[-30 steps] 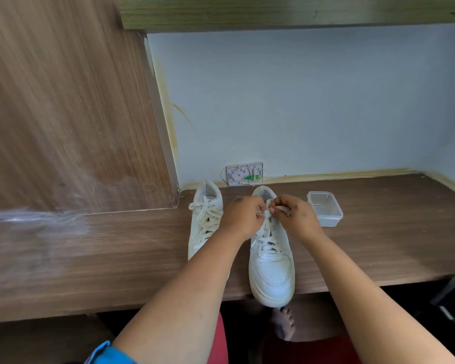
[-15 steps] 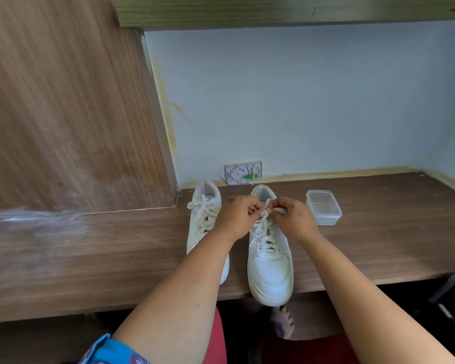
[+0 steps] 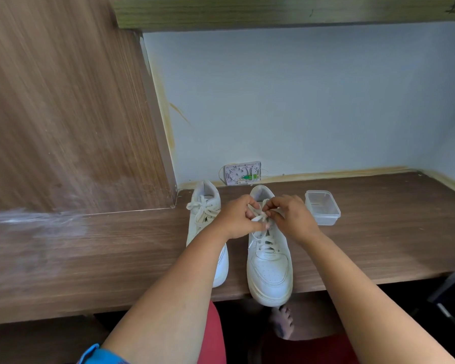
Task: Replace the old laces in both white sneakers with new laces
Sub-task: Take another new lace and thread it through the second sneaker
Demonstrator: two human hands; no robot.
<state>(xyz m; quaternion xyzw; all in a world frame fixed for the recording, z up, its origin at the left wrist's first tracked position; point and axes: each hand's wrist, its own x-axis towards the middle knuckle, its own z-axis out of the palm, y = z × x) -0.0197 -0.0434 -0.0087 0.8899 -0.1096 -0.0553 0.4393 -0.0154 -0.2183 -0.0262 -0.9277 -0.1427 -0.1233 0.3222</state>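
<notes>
Both hands meet over the right sneaker (image 3: 269, 269): my left hand (image 3: 238, 218) and right hand (image 3: 290, 219) pinch its lace (image 3: 258, 218) near the tongue; the left sneaker (image 3: 204, 214) sits just beside.

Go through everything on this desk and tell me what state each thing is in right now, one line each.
Right sneaker: upright, laced, toe over the desk edge.
Its lace: pinched near the top by both hands.
Left sneaker: upright, laced, bow tied.
Left hand: gripping lace.
Right hand: gripping lace.
Plastic container: lidless, looks empty.
</notes>
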